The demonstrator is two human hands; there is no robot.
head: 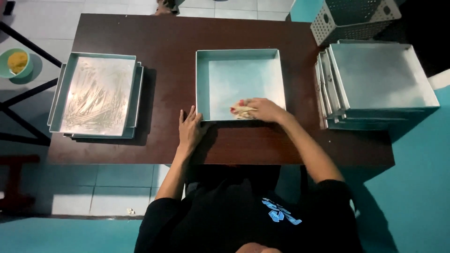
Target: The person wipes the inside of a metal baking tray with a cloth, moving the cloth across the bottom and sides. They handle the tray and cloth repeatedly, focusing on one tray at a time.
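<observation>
Metal tray between hands: left hand spread flat beside it, right hand pinching cloth inside.

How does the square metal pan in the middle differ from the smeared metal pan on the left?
The middle square metal pan looks clean inside; the left smeared metal pan is streaked with a pale coating. The middle pan sits alone on the table; the left one tops a stack. Both are shallow and silvery.

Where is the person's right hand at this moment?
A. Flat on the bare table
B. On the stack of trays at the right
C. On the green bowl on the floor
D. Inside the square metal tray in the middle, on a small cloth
D: the right hand presses a small cloth inside the middle tray.
</observation>
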